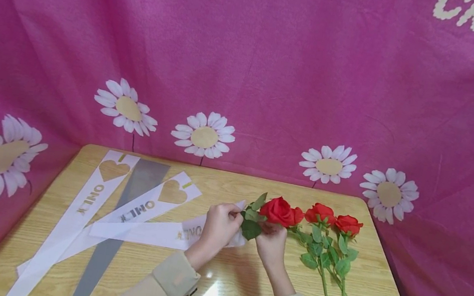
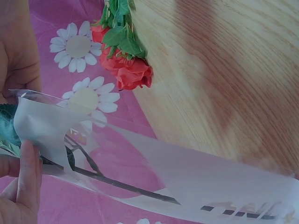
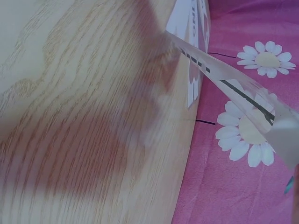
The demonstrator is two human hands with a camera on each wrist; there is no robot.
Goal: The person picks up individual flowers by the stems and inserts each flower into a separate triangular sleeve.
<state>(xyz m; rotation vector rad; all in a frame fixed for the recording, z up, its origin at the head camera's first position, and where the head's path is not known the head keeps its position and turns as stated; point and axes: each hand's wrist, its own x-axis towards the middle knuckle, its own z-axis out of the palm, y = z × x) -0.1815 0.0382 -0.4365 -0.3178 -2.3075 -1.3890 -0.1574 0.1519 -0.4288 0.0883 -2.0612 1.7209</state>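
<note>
Between both hands is a red artificial rose [image 1: 277, 210], its bloom pointing right and its green leaves at the mouth of a white-and-clear flower sleeve [image 2: 154, 158]. Its stem [image 2: 131, 187] runs inside the sleeve and shows through the heart-shaped window. My left hand [image 1: 219, 224] pinches the sleeve's mouth, fingers against the white film beside the leaves. Just under the bloom, my right hand [image 1: 271, 244] holds the rose, its fingertips partly hidden by petals. In the right wrist view, the sleeve [image 3: 285, 140] slants up to the left, over the table.
More red roses [image 1: 320, 213] with leafy stems lie on the table's right side. Flat on the left are another white sleeve [image 1: 73, 216], one crossing it [image 1: 151, 205], and a grey strip [image 1: 106, 251]. A pink daisy-print cloth [image 1: 264, 81] hangs behind the wooden table [image 1: 381, 289].
</note>
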